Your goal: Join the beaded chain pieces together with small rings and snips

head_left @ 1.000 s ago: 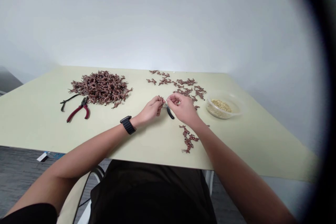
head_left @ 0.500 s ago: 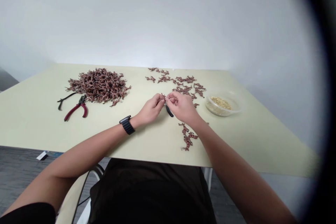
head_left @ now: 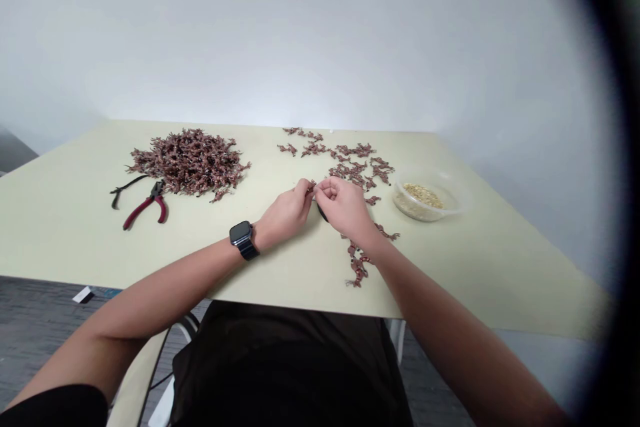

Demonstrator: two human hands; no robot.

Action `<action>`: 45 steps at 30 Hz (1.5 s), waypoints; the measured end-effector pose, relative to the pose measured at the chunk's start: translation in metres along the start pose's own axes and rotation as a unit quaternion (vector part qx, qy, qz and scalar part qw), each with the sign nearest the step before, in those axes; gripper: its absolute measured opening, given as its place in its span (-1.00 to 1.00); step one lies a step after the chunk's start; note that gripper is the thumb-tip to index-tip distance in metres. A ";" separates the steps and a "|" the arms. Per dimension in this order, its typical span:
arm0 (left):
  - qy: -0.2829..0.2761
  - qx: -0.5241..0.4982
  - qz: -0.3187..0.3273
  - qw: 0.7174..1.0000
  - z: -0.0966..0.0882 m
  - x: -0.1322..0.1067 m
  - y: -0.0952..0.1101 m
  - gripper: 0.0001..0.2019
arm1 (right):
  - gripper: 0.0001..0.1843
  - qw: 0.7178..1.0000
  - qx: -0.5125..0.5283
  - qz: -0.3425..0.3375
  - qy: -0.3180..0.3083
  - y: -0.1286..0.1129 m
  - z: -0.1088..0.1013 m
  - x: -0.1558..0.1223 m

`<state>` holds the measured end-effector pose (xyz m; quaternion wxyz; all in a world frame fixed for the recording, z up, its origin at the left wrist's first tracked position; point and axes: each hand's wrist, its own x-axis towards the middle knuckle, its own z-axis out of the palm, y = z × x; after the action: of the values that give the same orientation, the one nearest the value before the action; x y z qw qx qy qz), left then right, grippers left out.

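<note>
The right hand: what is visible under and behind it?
Under the right hand, part of a black handle shows at its left edge; the rest is hidden. Small brown figures lie behind it; anything else beneath cannot be seen.

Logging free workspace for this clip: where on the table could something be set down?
Bare patches on the table: left front, between the red-handled pliers and the near edge; right, between the clear bowl and the right forearm. Crowded: back left, under the brown heap; and behind the right hand, among scattered brown figures.
</note>
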<state>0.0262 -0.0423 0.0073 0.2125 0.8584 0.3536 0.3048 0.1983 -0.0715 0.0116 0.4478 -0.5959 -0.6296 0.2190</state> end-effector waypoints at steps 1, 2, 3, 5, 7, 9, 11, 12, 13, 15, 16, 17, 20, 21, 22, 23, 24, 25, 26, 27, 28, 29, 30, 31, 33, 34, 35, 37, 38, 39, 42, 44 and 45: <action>0.000 -0.002 0.003 1.000 -0.001 0.001 0.000 -0.84 | -0.80 0.999 0.032 0.021 -0.017 0.001 -0.001 0.002; 0.000 -0.016 0.006 1.000 -0.003 0.001 0.000 -0.84 | -0.78 0.997 0.058 0.038 -0.031 0.003 -0.003 0.003; -0.002 -0.048 0.006 0.999 -0.004 0.003 -0.001 -0.83 | -0.78 0.995 0.075 0.045 -0.037 0.004 -0.005 0.006; -0.026 -0.161 -0.012 0.986 -0.006 0.006 -0.004 -0.78 | -0.76 0.996 0.079 0.026 -0.024 0.007 -0.009 0.009; -0.083 -0.303 -0.045 0.948 -0.007 0.009 -0.009 -0.72 | -0.70 0.997 0.077 -0.015 -0.021 0.007 -0.013 0.012; -0.139 -0.408 -0.071 0.900 -0.006 0.011 -0.013 -0.69 | -0.70 0.994 0.091 -0.035 -0.048 0.007 -0.015 0.012; -0.160 -0.454 -0.081 0.873 -0.006 0.012 -0.017 -0.69 | -0.71 0.990 0.118 -0.019 -0.078 0.004 -0.016 0.011; -0.159 -0.463 -0.084 0.868 -0.006 0.012 -0.018 -0.70 | -0.69 0.987 0.134 -0.004 -0.088 0.003 -0.017 0.011; -0.154 -0.467 -0.086 0.867 -0.006 0.012 -0.018 -0.69 | -0.66 0.984 0.150 0.011 -0.097 0.001 -0.018 0.010; -0.141 -0.462 -0.084 0.872 -0.006 0.013 -0.018 -0.68 | -0.63 0.977 0.175 0.031 -0.121 -0.001 -0.019 0.009; -0.130 -0.451 -0.081 0.879 -0.007 0.013 -0.017 -0.66 | -0.63 0.974 0.181 0.034 -0.132 -0.002 -0.020 0.009; -0.120 -0.437 -0.078 0.888 -0.008 0.014 -0.016 -0.65 | -0.64 0.972 0.186 0.033 -0.139 -0.002 -0.020 0.009; -0.104 -0.380 -0.063 0.917 -0.010 0.013 -0.013 -0.61 | -0.67 0.969 0.202 0.032 -0.139 0.002 -0.019 0.010; -0.102 -0.350 -0.052 0.930 -0.012 0.012 -0.011 -0.61 | -0.67 0.968 0.208 0.036 -0.132 0.004 -0.018 0.010; -0.100 -0.307 -0.035 0.946 -0.013 0.011 -0.010 -0.62 | -0.68 0.968 0.213 0.042 -0.127 0.005 -0.017 0.010; -0.095 -0.248 -0.013 0.964 -0.014 0.010 -0.008 -0.65 | -0.68 0.967 0.218 0.049 -0.124 0.007 -0.015 0.011; -0.087 -0.176 0.012 0.981 -0.014 0.008 -0.007 -0.68 | -0.68 0.965 0.222 0.056 -0.125 0.008 -0.014 0.011; -0.078 -0.100 0.036 0.991 -0.015 0.007 -0.007 -0.71 | -0.68 0.964 0.225 0.064 -0.129 0.009 -0.014 0.011; -0.072 -0.030 0.058 0.995 -0.015 0.006 -0.006 -0.73 | -0.68 0.962 0.225 0.071 -0.135 0.009 -0.014 0.011; -0.070 0.026 0.073 0.995 -0.015 0.006 -0.006 -0.75 | -0.68 0.962 0.219 0.076 -0.143 0.008 -0.016 0.012; -0.068 0.067 0.080 0.992 -0.014 0.006 -0.006 -0.75 | -0.68 0.964 0.206 0.080 -0.146 0.008 -0.019 0.013; -0.066 0.094 0.080 0.990 -0.014 0.007 -0.006 -0.75 | -0.68 0.970 0.183 0.080 -0.141 0.008 -0.023 0.014; -0.062 0.107 0.075 0.989 -0.014 0.007 -0.007 -0.74 | -0.69 0.978 0.146 0.075 -0.131 0.009 -0.029 0.015; -0.054 0.107 0.067 0.991 -0.013 0.009 -0.008 -0.73 | -0.72 0.987 0.096 0.064 -0.114 0.010 -0.036 0.016; -0.030 0.080 0.043 0.995 -0.014 0.011 -0.011 -0.69 | -0.82 0.995 -0.047 0.021 -0.089 0.016 -0.052 0.019; -0.018 0.059 0.031 0.998 -0.014 0.012 -0.013 -0.67 | -0.88 0.988 -0.113 -0.003 -0.103 0.020 -0.058 0.020; -0.010 0.041 0.020 0.999 -0.014 0.013 -0.016 -0.66 | -0.90 0.979 -0.160 -0.013 -0.128 0.024 -0.064 0.022; -0.004 0.019 0.002 1.000 -0.014 0.014 -0.020 -0.64 | -0.92 0.965 -0.210 -0.011 -0.155 0.033 -0.068 0.024; -0.004 0.014 -0.004 1.000 -0.014 0.014 -0.022 -0.63 | -0.93 0.962 -0.219 -0.007 -0.161 0.037 -0.067 0.024; -0.006 0.012 -0.007 1.000 -0.014 0.015 -0.024 -0.63 | -0.96 0.961 -0.222 -0.005 -0.165 0.041 -0.065 0.025; -0.003 0.007 -0.007 1.000 -0.012 0.015 -0.027 -0.63 | -0.92 0.960 -0.219 -0.011 -0.177 0.049 -0.054 0.026; 0.005 0.007 -0.004 1.000 -0.011 0.015 -0.027 -0.64 | -0.91 0.959 -0.218 -0.012 -0.179 0.052 -0.048 0.027; 0.008 0.008 -0.003 1.000 -0.011 0.015 -0.026 -0.64 | -0.92 0.959 -0.219 -0.010 -0.179 0.053 -0.046 0.027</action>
<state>0.0146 -0.0122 0.0055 0.2037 0.8566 0.3602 0.3081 0.2688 -0.0479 0.0001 0.1882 -0.6238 -0.7383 0.1744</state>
